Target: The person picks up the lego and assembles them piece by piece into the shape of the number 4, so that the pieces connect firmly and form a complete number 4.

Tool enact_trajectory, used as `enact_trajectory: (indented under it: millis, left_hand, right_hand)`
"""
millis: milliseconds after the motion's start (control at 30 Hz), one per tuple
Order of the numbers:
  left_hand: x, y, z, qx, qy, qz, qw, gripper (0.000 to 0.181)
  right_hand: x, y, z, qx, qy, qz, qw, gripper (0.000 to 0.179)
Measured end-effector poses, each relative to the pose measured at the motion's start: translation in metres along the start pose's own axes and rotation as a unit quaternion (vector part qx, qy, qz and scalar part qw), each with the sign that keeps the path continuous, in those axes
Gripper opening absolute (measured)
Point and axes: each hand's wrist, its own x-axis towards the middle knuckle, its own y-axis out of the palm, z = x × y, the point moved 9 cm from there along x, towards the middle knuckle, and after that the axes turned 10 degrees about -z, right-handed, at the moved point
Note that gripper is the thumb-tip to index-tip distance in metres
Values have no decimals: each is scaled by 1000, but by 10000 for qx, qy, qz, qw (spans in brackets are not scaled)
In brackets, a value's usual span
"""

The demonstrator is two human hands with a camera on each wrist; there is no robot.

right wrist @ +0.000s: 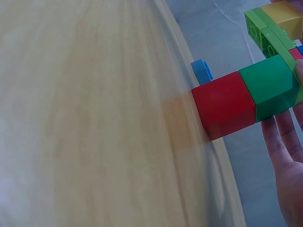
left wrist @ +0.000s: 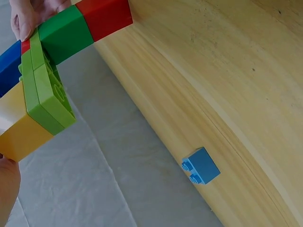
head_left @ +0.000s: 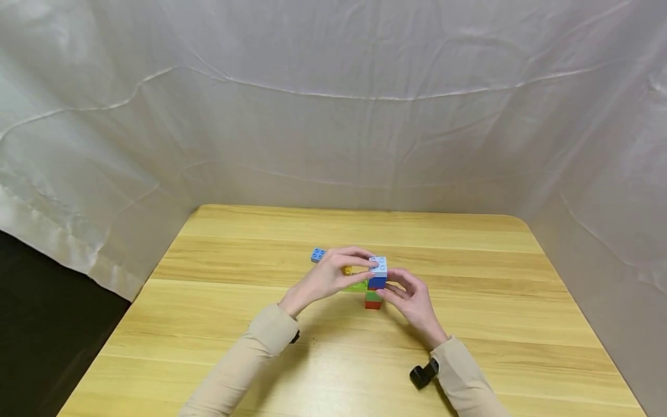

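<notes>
A tower of toy building bricks stands upright between the two hands. From the bottom it has a red brick [right wrist: 225,105], a green brick [left wrist: 66,35], light green plates [left wrist: 45,92], a thin red piece, a dark blue brick [head_left: 377,283] and a pale blue brick [head_left: 383,267] on top. A yellow brick [left wrist: 23,132] sits on the plates' side arm, partly behind the left hand in the head view. My left hand [head_left: 333,273] pinches the pale blue brick between thumb and fingers. With thumb and fingers, my right hand [head_left: 414,300] grips the tower's right side around the dark blue brick.
A loose blue brick [head_left: 316,255] lies on the wooden table [head_left: 250,231], behind the left hand and near the far edge. Pale sheeting [head_left: 333,145] hangs behind the table and along its sides. Black wrist cameras [head_left: 423,374] sit at the cuffs.
</notes>
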Motion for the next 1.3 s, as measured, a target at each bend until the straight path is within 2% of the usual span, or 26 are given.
enact_trajectory:
  millis: [233, 667, 1100, 1300]
  left_hand:
    - [0, 1, 1, -41, 112, 14, 9999, 21]
    - [1, 5, 1, 44, 75, 179, 9998, 22]
    - [2, 6, 1, 120, 177, 143, 9997, 22]
    - [2, 6, 1, 44, 118, 148, 9998, 22]
  right_hand:
    - [0, -1, 1, -47, -12, -14, 10000, 42]
    - [1, -2, -1, -54, -20, 51, 10000, 41]
    - [1, -3, 0, -35, -34, 71, 10000, 41]
    - [1, -4, -2, -66, -1, 55, 10000, 41]
